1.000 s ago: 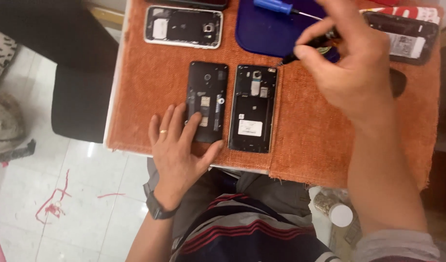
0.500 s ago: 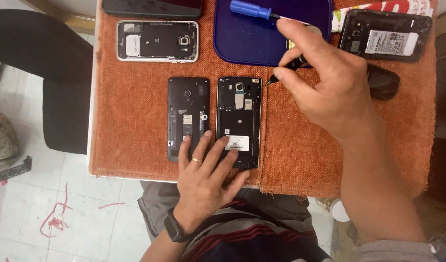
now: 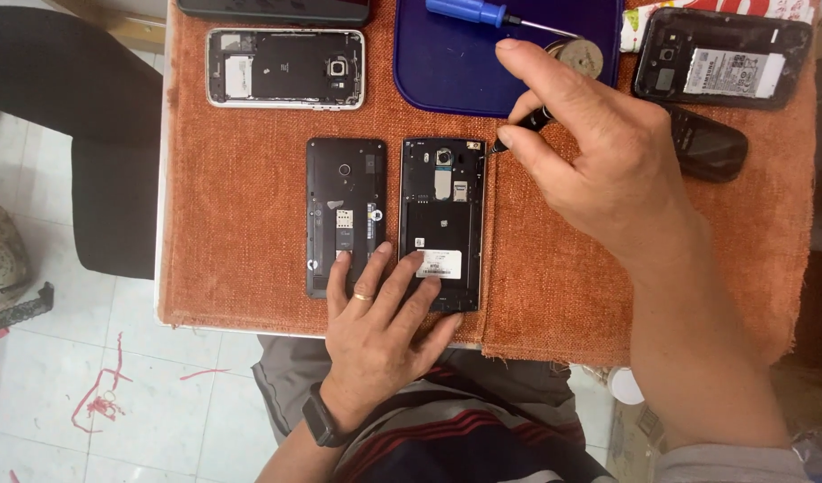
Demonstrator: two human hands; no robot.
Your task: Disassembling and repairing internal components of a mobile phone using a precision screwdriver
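Note:
Two opened black phones lie side by side on an orange cloth. My left hand rests flat with spread fingers on the lower ends of the left phone and the right phone, pressing them down. My right hand pinches a thin black screwdriver between thumb and fingers. Its tip touches the top right corner of the right phone.
A silver-framed opened phone lies at the back left. A dark blue tray holds a blue-handled screwdriver and a round metal disc. Another opened phone and a small black phone lie at the right.
My right hand came down from the blue tray with the screwdriver to the right phone's top corner. My left hand shifted right, onto both phones' lower ends.

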